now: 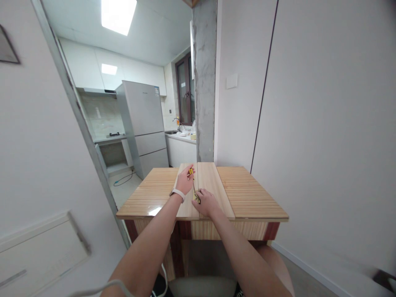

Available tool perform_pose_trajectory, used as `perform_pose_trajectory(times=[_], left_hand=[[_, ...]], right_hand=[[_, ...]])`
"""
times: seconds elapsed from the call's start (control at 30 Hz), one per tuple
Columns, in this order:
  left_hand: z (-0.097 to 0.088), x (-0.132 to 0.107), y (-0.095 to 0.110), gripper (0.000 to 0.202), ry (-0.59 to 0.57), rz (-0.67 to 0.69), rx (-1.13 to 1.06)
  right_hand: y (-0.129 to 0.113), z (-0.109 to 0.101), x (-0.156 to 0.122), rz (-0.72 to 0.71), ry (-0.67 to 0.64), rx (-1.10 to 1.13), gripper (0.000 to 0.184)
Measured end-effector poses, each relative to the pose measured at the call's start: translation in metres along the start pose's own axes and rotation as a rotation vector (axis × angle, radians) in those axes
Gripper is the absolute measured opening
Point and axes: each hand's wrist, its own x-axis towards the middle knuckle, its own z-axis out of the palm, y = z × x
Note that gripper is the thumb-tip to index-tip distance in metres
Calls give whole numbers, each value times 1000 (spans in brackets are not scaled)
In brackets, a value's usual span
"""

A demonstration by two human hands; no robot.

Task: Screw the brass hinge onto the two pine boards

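My left hand [185, 182], with a pale band on its wrist, is closed around a small yellow-and-black object [191, 170]. Lower and to the right, my right hand [208, 203] grips another small black-and-yellow piece [197, 198] between thumb and fingers. A thin dark strip seems to run between the two pieces; whether it joins them I cannot tell. Both hands are over two pale wooden boards [212, 177], which lie side by side on the striped wooden table [247, 194] with a narrow seam between them. Fingers partly hide both pieces.
Beyond the table stand a grey fridge [145, 111] and a kitchen counter with a sink [171, 132]. A rough grey pillar [206, 82] rises behind the table, and a white wall [309, 123] is on the right. A white cable [116, 283] hangs near my left arm.
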Motion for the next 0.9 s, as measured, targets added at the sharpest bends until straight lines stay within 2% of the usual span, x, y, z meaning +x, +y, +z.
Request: perform_pose_trajectory(times=[0.3,0.57,0.7,0.9], left_hand=[[-4,0,6,38,91,-24,42],[-5,13,21,28,129,44,33],[-7,14,18,25,106,31,45],[-11,7,1,23,115,-6,77]], right_hand=[[1,2,0,-1,3,-4,57],[3,5,-1,1,10,-3,58],[2,2,-1,0,5,-7,57],[1,-1,-1,8,-15,-4,58]])
